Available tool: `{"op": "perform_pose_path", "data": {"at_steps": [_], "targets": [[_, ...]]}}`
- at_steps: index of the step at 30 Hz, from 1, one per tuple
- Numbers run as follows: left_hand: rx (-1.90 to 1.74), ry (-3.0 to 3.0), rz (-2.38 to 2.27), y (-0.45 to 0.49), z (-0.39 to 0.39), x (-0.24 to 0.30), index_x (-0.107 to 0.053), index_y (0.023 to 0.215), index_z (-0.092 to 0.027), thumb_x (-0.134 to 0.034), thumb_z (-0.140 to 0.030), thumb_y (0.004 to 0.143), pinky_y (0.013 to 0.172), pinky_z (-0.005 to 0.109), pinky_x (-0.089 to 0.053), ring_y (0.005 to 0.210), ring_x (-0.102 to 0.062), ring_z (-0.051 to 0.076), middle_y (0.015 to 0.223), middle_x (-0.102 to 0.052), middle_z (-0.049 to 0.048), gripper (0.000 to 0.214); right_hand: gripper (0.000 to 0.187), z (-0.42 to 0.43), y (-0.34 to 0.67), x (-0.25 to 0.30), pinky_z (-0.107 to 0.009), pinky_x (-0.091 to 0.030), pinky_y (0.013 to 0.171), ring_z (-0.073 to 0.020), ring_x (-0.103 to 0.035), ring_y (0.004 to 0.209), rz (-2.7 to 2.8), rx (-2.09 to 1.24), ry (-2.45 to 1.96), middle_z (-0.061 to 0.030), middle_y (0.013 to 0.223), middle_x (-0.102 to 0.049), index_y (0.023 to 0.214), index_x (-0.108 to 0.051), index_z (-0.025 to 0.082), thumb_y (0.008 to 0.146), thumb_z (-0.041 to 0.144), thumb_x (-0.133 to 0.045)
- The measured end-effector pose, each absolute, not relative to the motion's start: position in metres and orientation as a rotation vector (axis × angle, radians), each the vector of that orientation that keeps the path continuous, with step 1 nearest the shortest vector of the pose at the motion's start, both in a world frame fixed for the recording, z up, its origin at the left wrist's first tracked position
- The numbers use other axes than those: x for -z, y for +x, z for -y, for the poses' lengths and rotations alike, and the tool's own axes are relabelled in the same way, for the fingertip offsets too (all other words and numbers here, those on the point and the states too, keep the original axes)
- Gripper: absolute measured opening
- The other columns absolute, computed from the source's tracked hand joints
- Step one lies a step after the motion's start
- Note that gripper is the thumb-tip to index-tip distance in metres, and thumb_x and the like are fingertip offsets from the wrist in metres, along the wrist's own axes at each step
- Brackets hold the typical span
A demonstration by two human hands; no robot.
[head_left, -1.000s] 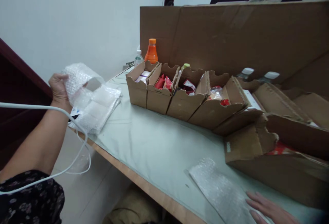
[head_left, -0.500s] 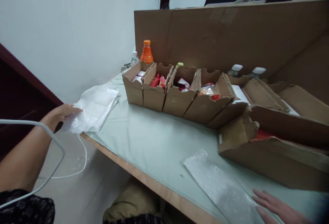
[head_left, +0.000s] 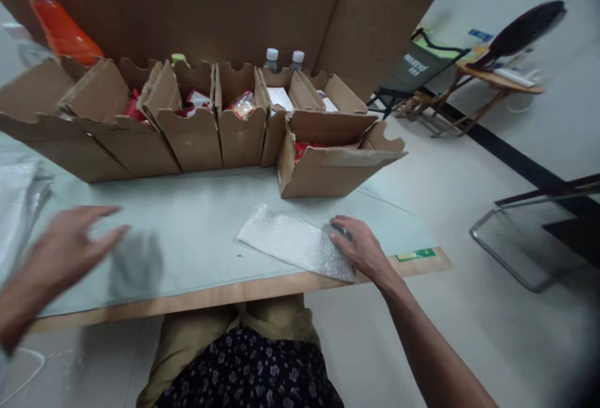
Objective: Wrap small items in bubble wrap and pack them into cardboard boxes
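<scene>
A flat bubble-wrap bag (head_left: 288, 239) lies slantwise on the pale green tabletop, near its front edge. My right hand (head_left: 360, 244) is at the bag's right end, fingers curled and thumb on the plastic; a dark patch shows between thumb and index finger. Blurred by motion, my left hand (head_left: 77, 248) hovers over the left part of the table, thumb and fingers apart and holding nothing. Just left of it is a stack of bubble-wrap bags (head_left: 19, 199), cut off by the view's edge.
Behind the bag stands a row of open cardboard bins (head_left: 194, 139) with packets and white boxes inside. One bin (head_left: 328, 174) sits crosswise in front, with red contents. Bottles, one orange (head_left: 65, 27), stand behind. Chairs and a wooden stand (head_left: 497, 80) are at the right.
My view has swung to the right. My left hand has let go of the bag stack and come off it, open. My right hand's fingers have curled at the single bag's end.
</scene>
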State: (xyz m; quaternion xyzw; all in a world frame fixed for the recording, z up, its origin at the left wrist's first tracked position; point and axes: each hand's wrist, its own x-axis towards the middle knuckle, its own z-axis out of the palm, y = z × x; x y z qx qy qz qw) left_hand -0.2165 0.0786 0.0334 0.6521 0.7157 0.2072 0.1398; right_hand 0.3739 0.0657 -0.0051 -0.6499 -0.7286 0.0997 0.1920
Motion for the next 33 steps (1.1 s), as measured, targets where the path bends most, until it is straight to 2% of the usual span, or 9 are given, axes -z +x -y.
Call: {"op": "perform_pose_path", "data": {"at_steps": [5,9,12,17,19,22,26,30,33], "targets": [[-0.235,2.21,-1.74,-0.003,-0.104,-0.018,-0.073,0.098,-0.018,-0.055,-0.058,0.083,0.092,0.051,-0.048,0.102,-0.063,0.038,0.101,-0.072,0.0173,0.046,0.039,-0.048,0.381,0.01,-0.053,-0.049,0.105,-0.0356,-0.062,0.126,2.076,-0.253,-1.915,-0.0152,0.136,-0.067,0.117,-0.071,0.019,0.093,0.044,-0.054],[-0.276,2.188,-1.643,0.055,-0.104,-0.008,-0.066,0.079,-0.02,-0.06,-0.031,0.079,0.088,0.043,-0.048,0.097,-0.063,0.032,0.095,-0.069,0.0144,0.013,0.021,-0.027,0.38,0.007,-0.051,-0.052,0.1,-0.0347,-0.064,0.123,2.11,-0.278,-1.812,-0.0145,0.135,-0.068,0.095,-0.07,0.021,0.091,0.037,-0.057],[-0.338,2.156,-1.608,0.046,-0.1,-0.011,-0.058,0.074,-0.022,-0.054,-0.024,0.08,0.078,0.034,-0.049,0.084,-0.065,0.024,0.085,-0.068,0.0076,0.007,0.016,-0.014,0.367,-0.002,-0.046,-0.054,0.093,-0.0305,-0.069,0.111,1.967,-0.384,-1.744,-0.0109,0.118,-0.074,0.083,-0.064,0.023,0.092,0.033,-0.055],[-0.658,1.888,-1.648,-0.008,-0.12,-0.043,-0.06,0.105,-0.023,-0.056,-0.045,0.084,0.07,0.032,-0.05,0.075,-0.066,0.021,0.085,-0.07,0.002,0.031,0.035,-0.007,0.308,-0.021,-0.028,-0.049,0.063,-0.0166,-0.06,0.066,1.641,-0.936,-1.567,0.0028,0.072,-0.062,0.126,-0.059,0.023,0.093,0.036,-0.058],[-0.657,1.909,-1.799,-0.021,-0.139,-0.052,-0.059,0.119,-0.022,-0.058,-0.043,0.082,0.074,0.035,-0.052,0.076,-0.065,0.023,0.087,-0.07,0.0032,0.043,0.058,-0.01,0.276,-0.017,-0.025,-0.044,0.059,-0.0132,-0.052,0.06,1.613,-1.147,-1.458,0.0063,0.069,-0.053,0.146,-0.047,0.023,0.09,0.03,-0.061],[-0.612,2.048,-1.952,-0.03,-0.149,-0.046,-0.053,0.138,-0.014,-0.059,-0.034,0.081,0.096,0.048,-0.05,0.104,-0.065,0.032,0.114,-0.07,0.0145,0.06,0.074,-0.014,0.241,-0.004,-0.024,-0.044,0.057,-0.0103,-0.048,0.06,1.515,-1.361,-1.378,0.0058,0.077,-0.052,0.155,-0.036,0.024,0.086,0.024,-0.063],[-0.674,2.31,-1.603,-0.036,-0.086,-0.018,-0.056,0.137,-0.018,-0.049,-0.017,0.084,0.111,0.053,-0.044,0.124,-0.058,0.032,0.132,-0.065,0.0152,0.054,0.066,-0.017,0.227,0.004,-0.021,-0.047,0.051,-0.0089,-0.055,0.061,1.297,-1.58,-1.311,0.0036,0.086,-0.054,0.15,-0.045,0.026,0.087,0.03,-0.065],[-0.607,2.42,-1.227,-0.021,0.007,-0.001,-0.044,0.152,-0.025,-0.056,-0.008,0.078,0.117,0.057,-0.041,0.147,-0.039,0.033,0.158,-0.046,0.0121,0.077,0.048,-0.016,0.223,-0.001,-0.019,-0.049,0.048,-0.007,-0.058,0.055,1.055,-1.741,-1.244,0.0052,0.081,-0.055,0.13,-0.061,0.024,0.086,0.038,-0.072],[-0.911,2.356,-1.29,-0.003,0.029,0.007,-0.052,0.144,-0.021,-0.058,-0.011,0.085,0.11,0.052,-0.048,0.134,-0.054,0.031,0.141,-0.063,0.0136,0.061,0.038,-0.013,0.216,-0.003,-0.021,-0.052,0.048,-0.008,-0.059,0.054,0.9,-1.757,-1.181,0.0051,0.077,-0.057,0.114,-0.067,0.022,0.084,0.041,-0.077]]}}
